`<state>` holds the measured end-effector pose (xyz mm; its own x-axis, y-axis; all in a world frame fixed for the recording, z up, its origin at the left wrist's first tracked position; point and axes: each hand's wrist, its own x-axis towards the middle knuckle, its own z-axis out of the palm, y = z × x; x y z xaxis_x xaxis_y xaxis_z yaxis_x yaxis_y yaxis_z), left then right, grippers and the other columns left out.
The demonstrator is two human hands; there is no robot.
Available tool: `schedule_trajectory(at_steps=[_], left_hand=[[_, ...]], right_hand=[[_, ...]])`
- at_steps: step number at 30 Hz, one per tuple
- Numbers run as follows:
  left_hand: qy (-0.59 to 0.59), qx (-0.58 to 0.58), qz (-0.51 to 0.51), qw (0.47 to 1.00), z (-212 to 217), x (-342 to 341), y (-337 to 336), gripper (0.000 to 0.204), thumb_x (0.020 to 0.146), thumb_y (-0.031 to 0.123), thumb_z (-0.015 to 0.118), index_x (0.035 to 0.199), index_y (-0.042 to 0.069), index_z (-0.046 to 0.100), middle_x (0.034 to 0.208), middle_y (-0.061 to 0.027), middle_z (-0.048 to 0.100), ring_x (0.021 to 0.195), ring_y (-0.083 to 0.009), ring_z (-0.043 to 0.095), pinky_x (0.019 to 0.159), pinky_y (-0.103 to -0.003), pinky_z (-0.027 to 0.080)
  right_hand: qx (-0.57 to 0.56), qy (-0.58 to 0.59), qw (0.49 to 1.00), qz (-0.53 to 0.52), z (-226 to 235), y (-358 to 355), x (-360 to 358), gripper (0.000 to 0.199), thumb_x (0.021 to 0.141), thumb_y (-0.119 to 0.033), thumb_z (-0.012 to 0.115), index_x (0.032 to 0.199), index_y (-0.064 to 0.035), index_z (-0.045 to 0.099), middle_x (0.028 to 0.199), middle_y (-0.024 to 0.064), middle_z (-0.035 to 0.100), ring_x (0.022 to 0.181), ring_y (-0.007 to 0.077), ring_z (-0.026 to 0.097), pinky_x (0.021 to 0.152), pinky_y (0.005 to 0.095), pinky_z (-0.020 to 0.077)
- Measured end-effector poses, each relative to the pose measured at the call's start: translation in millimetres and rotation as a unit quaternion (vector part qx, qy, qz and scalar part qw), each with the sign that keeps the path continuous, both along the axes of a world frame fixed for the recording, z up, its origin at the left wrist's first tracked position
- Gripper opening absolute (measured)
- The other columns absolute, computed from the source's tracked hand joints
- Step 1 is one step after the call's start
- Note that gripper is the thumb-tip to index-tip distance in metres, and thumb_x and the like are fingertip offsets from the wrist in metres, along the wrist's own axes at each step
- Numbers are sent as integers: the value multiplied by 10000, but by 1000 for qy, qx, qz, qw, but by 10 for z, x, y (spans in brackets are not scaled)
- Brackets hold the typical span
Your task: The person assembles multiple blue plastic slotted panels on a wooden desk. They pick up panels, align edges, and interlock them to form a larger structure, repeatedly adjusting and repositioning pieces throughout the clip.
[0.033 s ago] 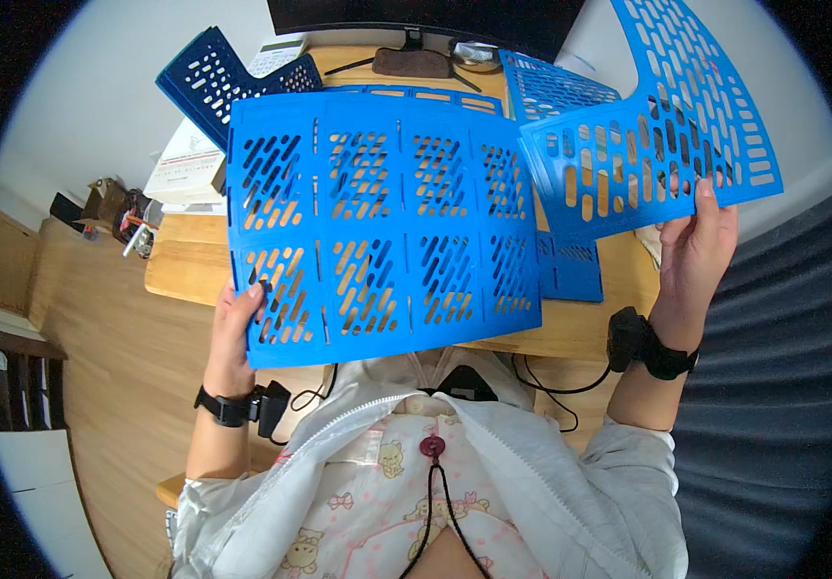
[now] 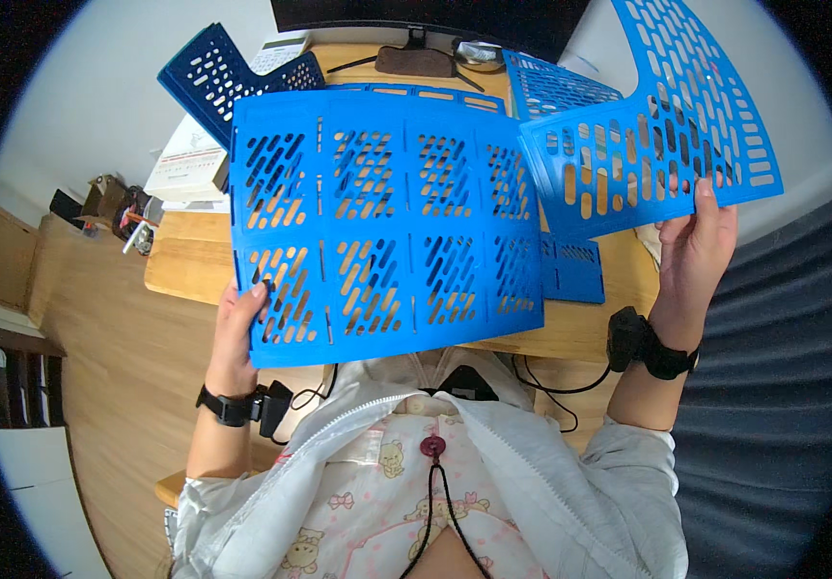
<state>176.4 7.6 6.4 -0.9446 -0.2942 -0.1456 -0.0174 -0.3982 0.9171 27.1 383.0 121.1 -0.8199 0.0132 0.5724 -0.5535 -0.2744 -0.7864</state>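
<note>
Nothing had shifted since the earlier frame: both hands and both panels sat where they had been. The left hand (image 2: 240,333) was closed on the lower left corner of the large, flat, bright blue plastic panel with slanted slots (image 2: 387,227), thumb on the face near the edge and the other fingers hidden behind it. That panel was held up level above the person's lap, covering most of the light wooden desk (image 2: 189,265) beneath. The right hand (image 2: 698,246) gripped the lower edge of a second bright blue perforated plastic panel, folded into two wings (image 2: 662,145), with fingertips showing through the holes and the thumb on the near side; this piece was raised to the right, and its left edge overlapped the right edge of the large panel. Each wrist wore a black band with a small black device, and thin black cables ran from them under the desk edge. Behind the held panels, a dark blue slotted plastic piece (image 2: 218,72) leaned at the desk's far left, above a stack of white books (image 2: 189,169). Another blue slotted piece (image 2: 556,87) stood at the far right, and a small blue panel (image 2: 575,270) lay flat on the desk just below the right-hand panel. A dark monitor base (image 2: 414,60) sat at the far edge. The person wore an open white jacket over a patterned pink top.
</note>
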Motion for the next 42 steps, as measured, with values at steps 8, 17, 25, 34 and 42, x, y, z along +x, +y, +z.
schedule_trajectory(at_steps=[8,17,25,34,42], left_hand=[[-47,55,-24,997,-82,-36,66,158,864,161,544,998,81,519,624,59,457,494,-10,426,426,-151,360],[-63,66,-25,996,-159,27,-12,269,862,182,549,1099,70,493,610,63,430,467,-7,403,398,-151,342],[-38,53,-13,998,-206,108,-102,331,840,200,569,1122,46,492,606,58,431,460,-4,399,384,-144,328],[-67,41,-53,995,-176,29,-28,294,837,186,573,1088,50,503,598,58,446,469,-5,419,391,-140,343],[-67,79,-182,978,50,-341,371,247,869,146,529,1100,62,501,627,60,458,489,-11,429,410,-151,367]], right_hand=[[84,-21,996,-13,-15,-311,-96,215,897,-64,448,1091,22,417,820,145,598,447,129,523,442,214,434],[53,13,994,-96,65,-213,-275,188,881,-36,457,1059,25,446,844,169,595,505,147,559,431,227,442],[34,64,989,-132,128,212,-290,210,895,-49,429,1093,22,437,822,166,598,479,137,531,471,248,457],[3,97,966,-238,165,616,-146,256,898,-53,408,1140,30,424,854,177,602,488,127,558,440,234,452],[-1,86,955,-282,103,946,18,192,892,-56,426,1069,13,458,828,168,614,438,118,516,409,209,418]])
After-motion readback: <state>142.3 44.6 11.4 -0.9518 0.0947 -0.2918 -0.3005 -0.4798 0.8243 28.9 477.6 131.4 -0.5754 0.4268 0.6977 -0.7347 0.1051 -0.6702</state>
